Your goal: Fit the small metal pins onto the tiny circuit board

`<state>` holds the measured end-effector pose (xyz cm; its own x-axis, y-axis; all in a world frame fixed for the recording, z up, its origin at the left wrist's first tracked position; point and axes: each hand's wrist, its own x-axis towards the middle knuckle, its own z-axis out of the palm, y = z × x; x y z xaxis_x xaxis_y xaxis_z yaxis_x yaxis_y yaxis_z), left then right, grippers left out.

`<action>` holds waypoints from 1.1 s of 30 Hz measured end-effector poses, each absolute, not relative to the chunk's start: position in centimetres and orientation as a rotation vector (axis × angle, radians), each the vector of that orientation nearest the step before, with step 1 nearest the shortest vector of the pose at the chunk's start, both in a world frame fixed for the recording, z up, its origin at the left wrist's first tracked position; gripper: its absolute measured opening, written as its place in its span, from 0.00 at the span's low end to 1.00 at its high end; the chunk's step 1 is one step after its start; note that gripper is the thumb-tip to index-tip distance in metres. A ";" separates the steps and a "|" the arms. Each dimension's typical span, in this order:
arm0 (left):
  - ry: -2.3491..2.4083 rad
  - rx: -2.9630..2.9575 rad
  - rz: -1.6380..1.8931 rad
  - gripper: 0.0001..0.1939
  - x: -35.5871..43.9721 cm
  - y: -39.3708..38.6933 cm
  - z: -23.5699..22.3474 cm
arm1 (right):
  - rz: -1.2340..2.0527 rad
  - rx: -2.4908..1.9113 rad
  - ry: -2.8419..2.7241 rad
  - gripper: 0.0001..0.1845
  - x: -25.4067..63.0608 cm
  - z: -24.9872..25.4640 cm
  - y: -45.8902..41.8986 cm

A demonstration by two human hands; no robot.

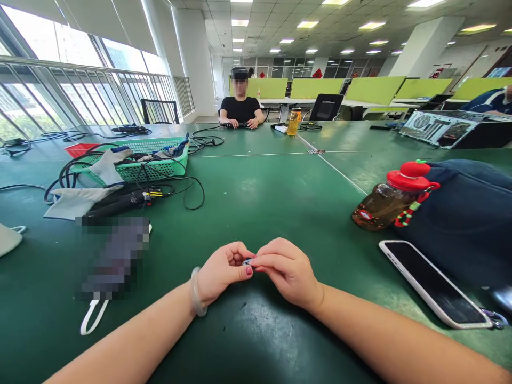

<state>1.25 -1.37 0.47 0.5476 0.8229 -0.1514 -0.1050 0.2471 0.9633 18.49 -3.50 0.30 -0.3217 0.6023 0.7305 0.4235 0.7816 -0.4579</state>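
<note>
Our green desk (256,208) spanned the near area. At its near middle, the fingers of our left hand (220,271) and right hand (288,273) pinched a small item (247,262) together. Pickup was complete, release was not; finer progress was too small to judge.

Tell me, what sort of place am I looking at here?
It looks like an open-plan office, or a workroom within one: yellow-green dividers stand along the white desks behind, a black office chair faces the big green table, and light panels dot the tiled ceiling.
</note>
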 end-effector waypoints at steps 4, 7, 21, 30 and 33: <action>0.763 1.135 0.733 0.18 1.2 -1.3 0.5 | 0.208 -0.749 -1.973 0.09 18.5 0.2 -3.4; 0.750 1.124 0.750 0.18 1.2 -1.2 0.4 | 0.198 -0.739 -1.970 0.10 18.4 0.2 -3.3; 0.767 1.169 0.766 0.17 1.0 -0.9 0.2 | 0.190 -0.845 -1.943 0.06 18.3 0.5 -3.6; 1.109 1.411 0.920 0.17 0.8 0.4 -0.3 | 0.446 -1.362 -2.066 0.15 18.4 -0.8 -3.0; 1.139 1.405 0.934 0.18 0.7 0.6 -0.5 | 0.500 -1.336 -2.288 0.12 18.1 -1.1 -3.2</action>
